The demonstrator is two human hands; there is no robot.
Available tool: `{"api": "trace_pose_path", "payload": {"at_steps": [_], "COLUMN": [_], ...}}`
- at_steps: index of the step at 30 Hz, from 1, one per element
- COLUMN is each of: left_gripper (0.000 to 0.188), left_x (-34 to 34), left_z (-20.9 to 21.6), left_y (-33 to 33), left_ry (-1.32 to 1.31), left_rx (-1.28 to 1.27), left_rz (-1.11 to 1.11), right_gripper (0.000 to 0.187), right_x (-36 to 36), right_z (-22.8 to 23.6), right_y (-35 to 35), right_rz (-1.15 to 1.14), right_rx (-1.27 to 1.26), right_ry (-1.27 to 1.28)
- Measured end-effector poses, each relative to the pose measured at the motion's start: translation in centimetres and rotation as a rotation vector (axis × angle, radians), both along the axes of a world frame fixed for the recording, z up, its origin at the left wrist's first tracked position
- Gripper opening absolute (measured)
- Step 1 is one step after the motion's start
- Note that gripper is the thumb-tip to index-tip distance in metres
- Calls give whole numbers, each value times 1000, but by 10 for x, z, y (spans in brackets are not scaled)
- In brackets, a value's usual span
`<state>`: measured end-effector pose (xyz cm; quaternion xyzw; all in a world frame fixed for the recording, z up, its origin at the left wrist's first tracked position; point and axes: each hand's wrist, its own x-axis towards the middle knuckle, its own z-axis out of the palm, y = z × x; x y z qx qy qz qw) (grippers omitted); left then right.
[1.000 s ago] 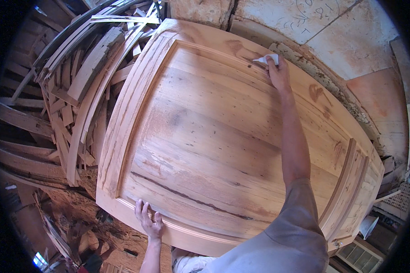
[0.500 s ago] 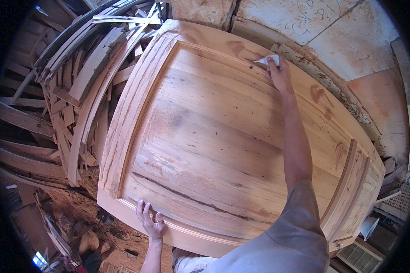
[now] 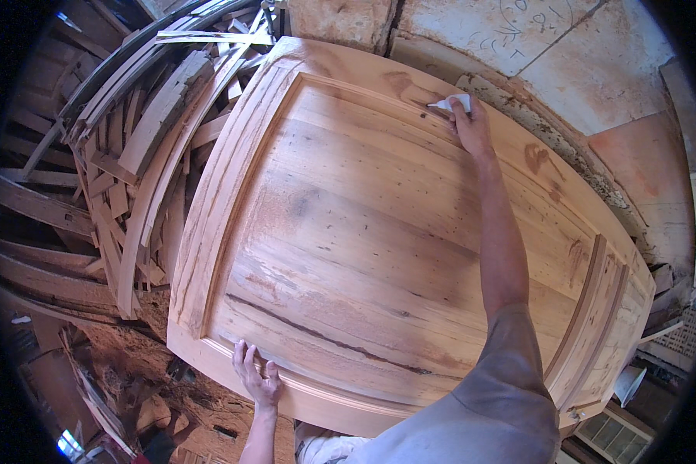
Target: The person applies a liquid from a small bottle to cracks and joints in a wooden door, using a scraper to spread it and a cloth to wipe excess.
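Observation:
A large framed wooden door panel lies flat before me, with knots, dark specks and a long dark crack near its close side. My right hand reaches across to the far frame rail, its fingers wrapped round a small white squeeze bottle. The bottle's thin nozzle points left, close to a dark knot mark on the rail; whether the tip touches the wood I cannot tell. On the near frame edge rests my left hand, fingers spread and holding nothing.
Scrap wood strips are heaped left of the panel. Brownish sawdust and offcuts cover the ground at lower left. Stained pale slabs lie beyond the far edge. A small white cup-like object stands past the right end.
The bottle's nozzle has shifted very slightly left along the far rail. My left hand stays in place on the near edge.

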<state>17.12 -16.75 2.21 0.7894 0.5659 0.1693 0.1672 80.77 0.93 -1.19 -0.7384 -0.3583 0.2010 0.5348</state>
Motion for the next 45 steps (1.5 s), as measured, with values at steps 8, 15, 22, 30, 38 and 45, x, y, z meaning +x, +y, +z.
{"api": "trace_pose_path", "payload": {"at_steps": [8,15,22,30,38,45], "left_gripper": [49,49,49,50,50,50], "left_x": [0,0,0,-1,0,1], "left_z": [0,0,1,1,1,1], "left_y": [-1,0,-1,0,-1,-1], "left_ry": [2,10,16,20,6,13], "left_rx": [-18,-19,-23,-15,-16,-11], "left_rz": [12,0,9,-1,5,2], "right_gripper": [25,24,23,23,30,32], "right_x": [2,5,4,0,-1,2], "right_z": [-2,-5,-1,3,4,-1], "right_y": [-2,-3,-4,-4,4,7], "right_rz": [-15,-38,-42,-53,-2,8], "right_rx": [15,36,9,28,-27,-23], "right_ry": [11,-25,-22,11,48,-15]}}
